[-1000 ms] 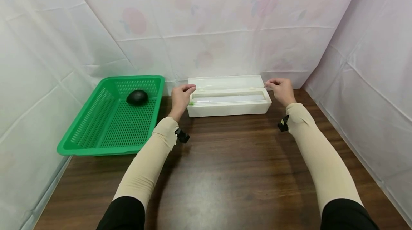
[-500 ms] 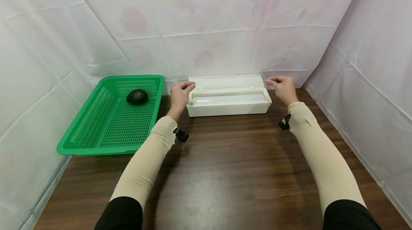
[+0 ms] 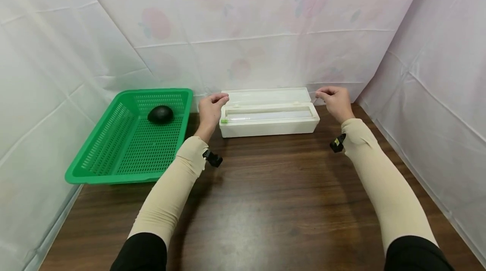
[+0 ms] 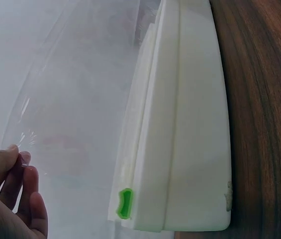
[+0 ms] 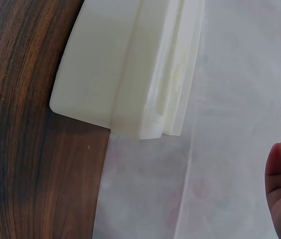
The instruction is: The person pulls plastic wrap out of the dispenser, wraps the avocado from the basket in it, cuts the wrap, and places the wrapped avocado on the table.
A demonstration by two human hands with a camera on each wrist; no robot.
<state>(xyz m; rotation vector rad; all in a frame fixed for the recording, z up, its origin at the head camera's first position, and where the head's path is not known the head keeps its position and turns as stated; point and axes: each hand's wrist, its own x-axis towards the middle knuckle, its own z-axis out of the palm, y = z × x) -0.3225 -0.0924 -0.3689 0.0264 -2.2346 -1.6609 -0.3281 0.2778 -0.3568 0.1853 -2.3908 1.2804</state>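
A long white cling film dispenser (image 3: 270,128) sits on the table against the back curtain, its translucent lid (image 3: 265,95) tipped up at the back. A small green slider (image 4: 125,203) shows at the left end of its cutter rail. Clear cling film (image 4: 68,117) stretches from the box toward my left hand (image 3: 210,113), which pinches its corner between thumb and fingertips just off the box's left end. My right hand (image 3: 336,102) pinches the film's other corner beyond the right end; the right wrist view shows only some of its fingers (image 5: 275,162).
To the left stands a green plastic basket (image 3: 186,136) with a dark, rounded object (image 3: 160,114) inside. The dark wooden table (image 3: 262,195) runs in front of the dispenser. Pale curtains (image 3: 247,9) close off the back and both sides.
Both hands have risen slightly and drawn a little farther apart, pinching the film's corners. The dispenser and basket have stayed in place.
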